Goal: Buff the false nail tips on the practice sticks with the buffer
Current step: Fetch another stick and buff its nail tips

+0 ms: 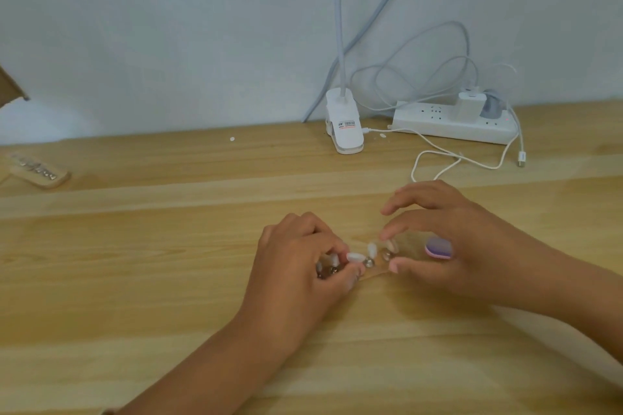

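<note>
Gripping the bunched ends of the clear plastic practice sticks [328,269], the person's left hand [303,266] sits well in front of the white clip-on lamp base [344,126], on the pale wooden desk [135,246]. Its fingers are curled tight round the bundle. The milky white oval false nail tips [355,258] fan out almost straight in front of that lamp base.

The right hand [465,246] hovers in front of the lamp base and a little to its right. Its fingers are curved, and the small pink and lilac buffer block [438,248] appears tucked into the palm. The forefinger and thumb reach for the outermost tip, but whether they touch it cannot be told.

The step in hand seems to be singling out one tip before buffing. To do it well, the left hand should keep the sticks pinned so the fan does not swivel. The right hand should spread one stick clear of its neighbours. It should then shift the buffer out to the fingertips, lay it flat on the tip, and stroke lightly along the tip's length. Heavy pressure could flex the thin stick or pop the tip off.
</note>
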Demonstrator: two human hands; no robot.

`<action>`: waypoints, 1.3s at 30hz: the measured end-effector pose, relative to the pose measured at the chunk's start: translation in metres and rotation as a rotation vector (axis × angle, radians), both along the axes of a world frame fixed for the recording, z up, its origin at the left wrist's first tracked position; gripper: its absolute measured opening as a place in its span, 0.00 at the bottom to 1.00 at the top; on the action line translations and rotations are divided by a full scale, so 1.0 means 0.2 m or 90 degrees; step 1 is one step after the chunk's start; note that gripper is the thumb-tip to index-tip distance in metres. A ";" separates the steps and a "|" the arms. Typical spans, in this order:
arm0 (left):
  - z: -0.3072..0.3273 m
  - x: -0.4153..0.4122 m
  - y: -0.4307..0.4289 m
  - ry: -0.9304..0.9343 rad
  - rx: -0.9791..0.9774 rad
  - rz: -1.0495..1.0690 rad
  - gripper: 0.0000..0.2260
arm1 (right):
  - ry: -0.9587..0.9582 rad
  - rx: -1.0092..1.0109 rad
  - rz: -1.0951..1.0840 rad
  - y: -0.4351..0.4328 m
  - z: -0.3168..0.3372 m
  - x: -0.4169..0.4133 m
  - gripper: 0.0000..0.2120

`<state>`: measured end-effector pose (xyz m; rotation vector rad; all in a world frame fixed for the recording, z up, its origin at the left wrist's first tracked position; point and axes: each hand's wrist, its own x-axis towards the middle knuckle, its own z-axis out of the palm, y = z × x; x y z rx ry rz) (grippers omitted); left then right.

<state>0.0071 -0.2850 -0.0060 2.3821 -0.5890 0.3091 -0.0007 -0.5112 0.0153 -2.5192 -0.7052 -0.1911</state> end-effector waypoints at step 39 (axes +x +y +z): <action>0.04 -0.22 -0.09 0.097 -0.224 -0.208 0.08 | 0.125 -0.152 -0.151 -0.16 0.08 -0.07 0.07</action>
